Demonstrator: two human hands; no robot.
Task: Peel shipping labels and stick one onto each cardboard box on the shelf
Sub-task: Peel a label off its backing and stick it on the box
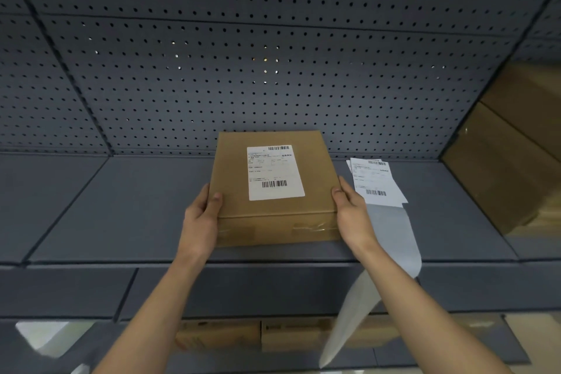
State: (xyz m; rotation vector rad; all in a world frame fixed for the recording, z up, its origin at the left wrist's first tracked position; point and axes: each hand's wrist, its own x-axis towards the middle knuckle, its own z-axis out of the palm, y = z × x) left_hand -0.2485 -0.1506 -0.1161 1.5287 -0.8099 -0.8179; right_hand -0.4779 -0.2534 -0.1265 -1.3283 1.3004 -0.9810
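Note:
A flat brown cardboard box [233, 179] lies on the grey shelf [121, 206], near its front edge. A white shipping label [274, 171] with barcodes is stuck on the box's top face. My left hand [202, 212] grips the box's front left corner, thumb on top. My right hand [352, 209] grips the front right corner the same way. To the right of the box lies a stack of white labels [378, 181], with a strip of bare backing paper [394, 240] trailing off the shelf edge and hanging down.
A grey pegboard wall [243, 70] backs the shelf. Stacked brown cardboard boxes [510, 155] stand at the right end. More boxes [243, 334] sit on the lower shelf below the front edge. The shelf left of the held box is bare.

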